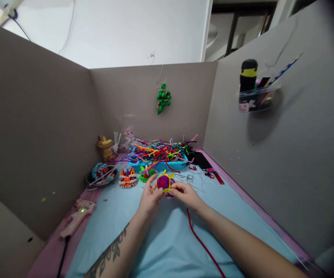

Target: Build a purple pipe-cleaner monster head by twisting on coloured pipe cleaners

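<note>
Between my two hands is a small pipe-cleaner craft piece point(164, 182), with a purple and red coiled disc framed in yellow. My left hand point(152, 195) grips its left side, thumb at the lower edge. At its right side, the fingers of my right hand point(184, 193) pinch the yellow edge and perhaps a red strand. A long red pipe cleaner point(198, 237) runs from below my right hand toward the front edge; where its upper end goes is hidden. Just behind the hands lie a green craft figure point(145, 174) and an orange and white one point(128, 178).
A blue tray point(161, 166) heaped with colourful pipe cleaners stands at the back. Scissors point(189, 178) lie right of my hands. A pink glue gun point(78, 220) with a lit green light and a dark bowl point(101, 177) are at left. Grey panels enclose three sides.
</note>
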A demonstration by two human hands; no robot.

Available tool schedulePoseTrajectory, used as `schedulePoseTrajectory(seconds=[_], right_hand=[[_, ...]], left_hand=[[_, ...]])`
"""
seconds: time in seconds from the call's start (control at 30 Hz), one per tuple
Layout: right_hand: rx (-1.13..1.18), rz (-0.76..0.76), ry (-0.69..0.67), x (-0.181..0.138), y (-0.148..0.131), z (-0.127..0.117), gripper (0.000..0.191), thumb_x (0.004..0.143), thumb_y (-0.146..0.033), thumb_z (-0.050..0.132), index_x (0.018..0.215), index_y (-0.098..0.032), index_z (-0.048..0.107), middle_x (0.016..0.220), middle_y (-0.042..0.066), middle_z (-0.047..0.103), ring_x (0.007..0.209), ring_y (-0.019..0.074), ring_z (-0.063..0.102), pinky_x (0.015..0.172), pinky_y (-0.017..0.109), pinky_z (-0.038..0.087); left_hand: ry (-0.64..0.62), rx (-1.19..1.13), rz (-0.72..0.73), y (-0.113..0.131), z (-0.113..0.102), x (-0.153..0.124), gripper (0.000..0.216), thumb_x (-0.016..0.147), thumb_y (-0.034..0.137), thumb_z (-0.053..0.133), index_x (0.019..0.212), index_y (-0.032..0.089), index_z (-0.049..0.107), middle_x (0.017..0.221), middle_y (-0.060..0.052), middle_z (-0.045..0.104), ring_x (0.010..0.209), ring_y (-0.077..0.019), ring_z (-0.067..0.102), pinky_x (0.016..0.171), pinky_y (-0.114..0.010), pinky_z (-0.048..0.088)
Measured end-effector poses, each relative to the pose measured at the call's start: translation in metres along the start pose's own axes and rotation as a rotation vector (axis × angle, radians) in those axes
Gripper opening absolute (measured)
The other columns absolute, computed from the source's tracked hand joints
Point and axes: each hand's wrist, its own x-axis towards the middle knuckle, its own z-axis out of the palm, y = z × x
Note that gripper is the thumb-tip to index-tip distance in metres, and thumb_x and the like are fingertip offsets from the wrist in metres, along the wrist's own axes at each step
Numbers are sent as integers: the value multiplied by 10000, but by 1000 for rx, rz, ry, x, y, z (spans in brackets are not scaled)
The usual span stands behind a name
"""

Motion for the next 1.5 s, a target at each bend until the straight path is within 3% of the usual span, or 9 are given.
schedulePoseTrajectory(seconds=[0.3, 0.43, 0.63, 1.0, 1.07, 1.17, 1.27, 1.4, 1.5], right_hand=[[90, 42, 12, -1, 2, -3, 219, 710, -319, 594, 575, -155, 540, 626, -19, 477, 604, 114, 439, 600, 248, 340], [75, 36, 52, -2, 0, -6, 222, 698, -295, 593, 537, -157, 529, 602, -21, 469, 595, 118, 440, 604, 256, 335], [2, 27, -16, -2, -5, -3, 214, 733, -313, 577, 589, -154, 567, 625, -17, 469, 592, 113, 432, 582, 247, 333], [-50, 11, 55, -2, -7, 2, 259, 747, -345, 564, 564, -164, 534, 640, -13, 451, 619, 126, 440, 598, 255, 361], [-92, -21, 105, -3, -8, 3, 182, 752, -329, 564, 673, -167, 587, 717, 11, 500, 685, 149, 479, 643, 273, 392], [-248, -186, 319, -9, -11, 2, 204, 740, -288, 597, 921, -197, 620, 933, 63, 534, 907, 211, 491, 817, 355, 395], [-438, -372, 442, -16, -17, 1, 131, 757, -255, 597, 867, -235, 664, 944, 72, 538, 970, 236, 464, 902, 418, 345], [-393, -418, 248, -21, -18, 5, 159, 812, -232, 532, 866, -243, 681, 803, 64, 587, 818, 203, 524, 780, 363, 419], [-214, -247, 144, -16, -15, 12, 181, 819, -273, 514, 911, -223, 661, 779, 59, 616, 719, 181, 551, 678, 317, 438]], left_hand=[[-24, 107, -142, 12, -8, 2, 534, 669, 227, 712, 1159, 185, 504, 1029, -102, 629, 804, -177, 623, 655, -280, 503], [-47, 127, -177, 18, -10, 3, 573, 648, 198, 729, 1171, 186, 496, 958, -82, 648, 757, -158, 624, 623, -255, 496], [-48, 169, -168, 14, -8, 1, 628, 630, 262, 753, 1193, 202, 480, 848, -53, 665, 659, -138, 615, 559, -226, 468], [-79, 86, -201, 8, -10, 1, 595, 607, 192, 764, 1153, 209, 526, 950, -72, 661, 698, -142, 622, 567, -213, 467], [-42, 78, -197, 9, -11, 2, 581, 632, 199, 746, 1165, 214, 515, 948, -70, 657, 708, -143, 624, 570, -217, 480], [20, 30, -142, 10, -9, 4, 638, 632, 173, 741, 1206, 242, 472, 944, -48, 650, 725, -136, 630, 604, -222, 502], [52, -28, -81, 12, -7, 4, 720, 610, 137, 745, 1240, 287, 431, 948, -18, 641, 762, -126, 635, 660, -221, 515], [79, -79, -22, 13, -5, 4, 720, 607, 107, 733, 1225, 330, 438, 946, 14, 630, 814, -107, 631, 739, -208, 506], [56, -103, 4, 11, -3, 2, 705, 624, 115, 722, 1223, 348, 432, 1045, 4, 611, 900, -128, 619, 781, -239, 500]])
